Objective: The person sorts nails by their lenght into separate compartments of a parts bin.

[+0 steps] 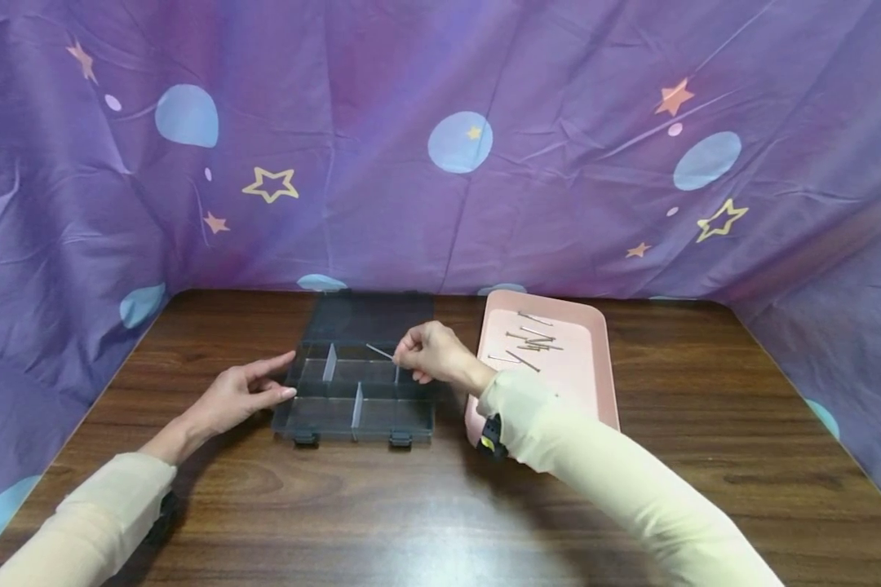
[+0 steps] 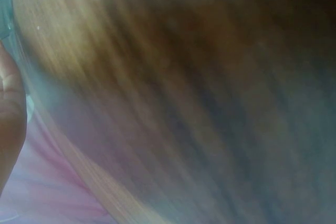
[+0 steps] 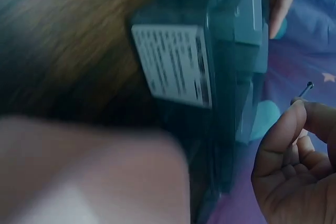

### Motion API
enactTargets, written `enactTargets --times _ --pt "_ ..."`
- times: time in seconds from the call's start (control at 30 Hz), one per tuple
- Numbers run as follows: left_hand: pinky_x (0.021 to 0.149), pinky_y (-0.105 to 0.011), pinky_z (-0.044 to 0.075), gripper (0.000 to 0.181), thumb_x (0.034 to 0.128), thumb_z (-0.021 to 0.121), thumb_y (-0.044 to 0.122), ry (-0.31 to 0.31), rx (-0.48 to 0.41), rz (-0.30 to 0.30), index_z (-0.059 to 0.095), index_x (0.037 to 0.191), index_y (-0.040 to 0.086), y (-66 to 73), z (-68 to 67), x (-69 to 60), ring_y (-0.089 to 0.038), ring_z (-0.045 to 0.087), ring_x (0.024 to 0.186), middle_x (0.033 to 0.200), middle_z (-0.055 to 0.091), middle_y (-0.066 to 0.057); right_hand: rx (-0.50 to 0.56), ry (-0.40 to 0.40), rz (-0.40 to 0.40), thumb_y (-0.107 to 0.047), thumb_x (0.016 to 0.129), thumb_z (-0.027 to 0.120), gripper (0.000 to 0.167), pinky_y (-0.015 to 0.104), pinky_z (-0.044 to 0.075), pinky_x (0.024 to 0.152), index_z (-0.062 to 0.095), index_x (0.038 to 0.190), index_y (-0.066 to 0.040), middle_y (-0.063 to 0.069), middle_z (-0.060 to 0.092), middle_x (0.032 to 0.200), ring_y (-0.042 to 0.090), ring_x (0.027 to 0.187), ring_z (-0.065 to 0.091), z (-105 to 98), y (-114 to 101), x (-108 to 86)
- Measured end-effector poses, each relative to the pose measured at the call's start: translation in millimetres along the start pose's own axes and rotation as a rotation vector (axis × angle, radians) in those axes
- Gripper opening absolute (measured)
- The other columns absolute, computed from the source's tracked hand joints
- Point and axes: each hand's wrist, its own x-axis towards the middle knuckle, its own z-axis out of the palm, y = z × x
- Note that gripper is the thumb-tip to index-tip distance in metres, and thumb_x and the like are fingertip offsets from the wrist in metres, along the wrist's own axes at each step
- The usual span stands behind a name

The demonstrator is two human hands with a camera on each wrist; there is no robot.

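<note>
Tabletop [image 1: 279, 522] beneath box [image 1: 348, 434], pinched nail [image 1: 378, 351]

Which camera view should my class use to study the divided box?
The head view: it shows the box from above, compartments and open lid included. The right wrist view shows it close but side-on, with a white label. The left wrist view has only a teal sliver at the corner, too unclear to confirm as the box.
</note>
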Motion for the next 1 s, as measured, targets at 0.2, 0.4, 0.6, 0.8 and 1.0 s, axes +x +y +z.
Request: enactTargets --times 0.2,0.4,0.6,0.8,1.0 --pt "0.056 -0.020 0.045 0.062 0.0885 0.067 0.017 -0.010 -0.005 -0.019 0.039 0.142 -0.001 -0.3 -0.5 -1.2 -0.001 0.059 0.072 0.091 0.071 -0.017 0.017 -0.017 -0.006 -0.001 0.085 0.064 0.007 0.017 0.046 0.042 0.068 0.082 0.004 0.021 0.068 0.077 0.005 0.045 0.049 15.1 -3.1 4.8" --pt "0.055 -0.019 0.044 0.062 0.0884 0.067 0.017 -0.010 -0.001 -0.011 0.039 0.142 -0.001 -0.1 -0.3 -0.3 0.001 0.057 0.071 0.092 0.071 -0.016 -0.039 0.014 -0.028 -0.003 0.083 0.068 0.008 0.018 0.046 0.041 0.068 0.078 0.003 0.022 0.067 0.072 0.004 0.042 0.047 24.2 -1.9 10.8" --pt "0.057 -0.019 0.045 0.062 0.0884 0.067 0.016 -0.011 0.000 0.001 0.039 0.141 -0.002 0.1 -0.6 0.6 0.000 0.059 0.072 0.092 0.071 -0.017 -0.128 0.024 -0.033 -0.007 0.082 0.070 0.008 0.015 0.042 0.040 0.070 0.076 -0.001 0.018 0.068 0.070 0.003 0.040 0.045 27.7 -2.4 13.6" --pt "0.060 -0.019 0.047 0.061 0.0887 0.066 0.015 -0.008 0.006 0.004 0.039 0.141 -0.002 0.1 -1.4 0.7 -0.002 0.061 0.073 0.092 0.071 -0.018 -0.260 0.046 -0.081 -0.010 0.079 0.073 0.007 0.015 0.041 0.049 0.073 0.073 -0.006 0.006 0.068 0.066 0.002 0.049 0.047 31.7 -3.6 14.5" --pt "0.064 -0.019 0.049 0.062 0.0891 0.066 0.016 -0.021 -0.009 -0.004 0.038 0.142 -0.001 0.0 -2.5 -0.1 -0.003 0.062 0.076 0.094 0.071 -0.017 -0.311 0.039 -0.087 -0.010 0.079 0.072 0.009 0.016 0.041 0.059 0.073 0.071 -0.009 -0.002 0.071 0.074 0.002 0.061 0.049 34.7 -2.5 15.6"
